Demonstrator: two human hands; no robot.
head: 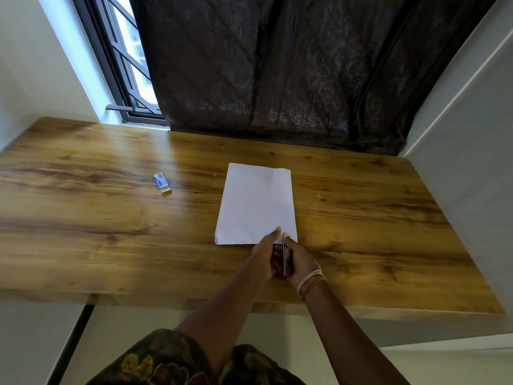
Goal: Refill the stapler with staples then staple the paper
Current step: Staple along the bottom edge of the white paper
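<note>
A stapler is gripped by both the left hand and the right hand at the paper's near right corner; misalignment risks a missed staple.

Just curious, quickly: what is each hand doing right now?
Left hand: grips the stapler at the paper's near edge.
Right hand: also grips the stapler.
</note>
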